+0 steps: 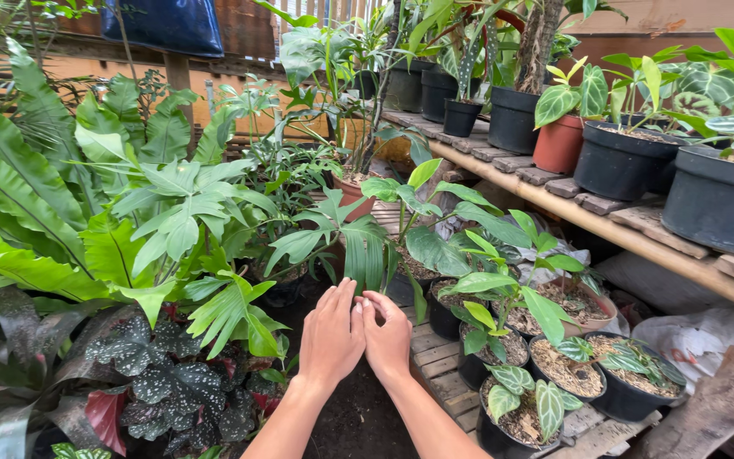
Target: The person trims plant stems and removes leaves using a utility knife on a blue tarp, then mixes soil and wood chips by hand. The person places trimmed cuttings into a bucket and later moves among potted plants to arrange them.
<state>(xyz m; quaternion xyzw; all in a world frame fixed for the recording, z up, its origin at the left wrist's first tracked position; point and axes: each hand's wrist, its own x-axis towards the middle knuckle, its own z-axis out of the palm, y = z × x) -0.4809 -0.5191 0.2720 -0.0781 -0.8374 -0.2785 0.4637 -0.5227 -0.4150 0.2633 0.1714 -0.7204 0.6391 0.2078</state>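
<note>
Left hand (pixel 331 336) and right hand (pixel 388 338) touching, fingers loosely extended (holding nothing), below glossy drooping green leaf (pixel 365 251)

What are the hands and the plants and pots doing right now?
Left hand: empty, fingers stretched toward a drooping leaf.
Right hand: empty, pressed against the left hand.
Drooping leaf: hanging down, fingertips at its tip.
Red pot: upright on the shelf.
Small black pots: upright, filled with soil and little plants.

We see large black plastic pots (pixel 719 200) and a terracotta-coloured pot (pixel 559 143) lining a long wooden plank shelf (pixel 630 234), with a dark, white-spotted begonia plant (pixel 172 382) low at left.
</note>
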